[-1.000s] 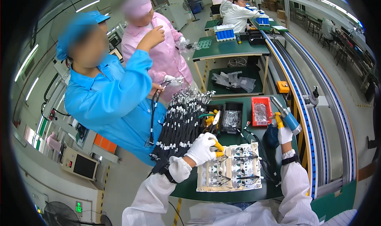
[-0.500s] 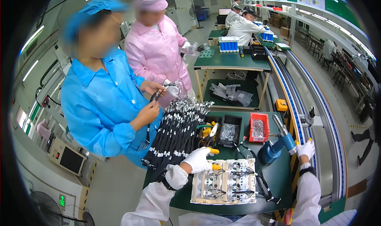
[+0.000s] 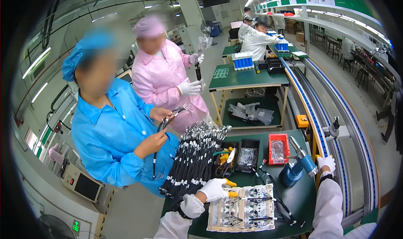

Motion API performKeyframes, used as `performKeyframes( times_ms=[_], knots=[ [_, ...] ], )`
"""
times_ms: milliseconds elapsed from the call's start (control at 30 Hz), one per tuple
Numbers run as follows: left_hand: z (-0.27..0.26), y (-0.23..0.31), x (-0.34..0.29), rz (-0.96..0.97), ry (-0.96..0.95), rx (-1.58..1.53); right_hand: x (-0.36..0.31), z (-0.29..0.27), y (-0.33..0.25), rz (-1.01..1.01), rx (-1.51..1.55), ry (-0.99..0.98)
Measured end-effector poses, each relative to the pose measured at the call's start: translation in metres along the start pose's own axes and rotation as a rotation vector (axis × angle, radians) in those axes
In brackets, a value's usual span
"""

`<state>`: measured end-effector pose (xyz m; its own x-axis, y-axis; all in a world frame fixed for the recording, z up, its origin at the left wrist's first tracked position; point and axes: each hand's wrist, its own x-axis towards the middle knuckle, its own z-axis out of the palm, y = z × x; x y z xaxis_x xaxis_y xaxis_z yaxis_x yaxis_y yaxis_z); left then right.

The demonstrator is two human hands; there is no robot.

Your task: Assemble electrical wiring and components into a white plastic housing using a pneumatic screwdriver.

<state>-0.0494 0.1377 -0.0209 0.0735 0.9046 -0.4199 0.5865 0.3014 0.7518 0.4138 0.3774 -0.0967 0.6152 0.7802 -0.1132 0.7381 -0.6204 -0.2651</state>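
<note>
My left hand (image 3: 214, 190), in a white glove with yellow fingertips, lies at the upper left corner of a cream battery module (image 3: 241, 216). Its thumb and forefinger point right and stand apart; nothing shows between them. Thin black wires run over the module's top, and a black cable harness (image 3: 282, 203) lies along its right side. My right hand (image 3: 326, 164), gloved too, rests on the near edge of the conveyor rail with its fingers stretched forward. Just left of it stands a blue tool (image 3: 290, 175) with a silver barrel.
Behind the module sit a red bin (image 3: 278, 160) and a black bin (image 3: 247, 158) of small metal parts, beside scissors (image 3: 226, 163). A heap of black cable harnesses (image 3: 191, 165) covers the table's left. A co-worker in blue (image 3: 121, 134) and one in pink (image 3: 161, 75) stand there.
The view has shifted, so the table appears lower and further right. My right hand has drawn back slightly along the rail. The pink-clad co-worker now raises a bagged black item.
</note>
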Motion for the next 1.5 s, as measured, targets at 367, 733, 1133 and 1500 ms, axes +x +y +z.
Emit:
performKeyframes(
  times_ms=[367, 733, 1133, 1500],
  knots=[
    [0.059, -0.149, -0.095, -0.066, 1.29, 0.038, 0.001, -0.002, -0.001, -0.008, -0.008, 0.033],
    [-0.03, -0.323, -0.129, -1.049, 1.024, 0.155, 0.0, -0.007, 0.013, -0.001, -0.015, 0.074],
    [-0.062, -0.381, -0.085, -1.015, 1.185, 0.224, -0.007, -0.008, 0.006, -0.005, -0.01, 0.076],
    [-0.063, -0.376, -0.096, -0.889, 1.149, 0.387, 0.005, 0.009, 0.005, -0.054, -0.013, 0.117]
  ],
)
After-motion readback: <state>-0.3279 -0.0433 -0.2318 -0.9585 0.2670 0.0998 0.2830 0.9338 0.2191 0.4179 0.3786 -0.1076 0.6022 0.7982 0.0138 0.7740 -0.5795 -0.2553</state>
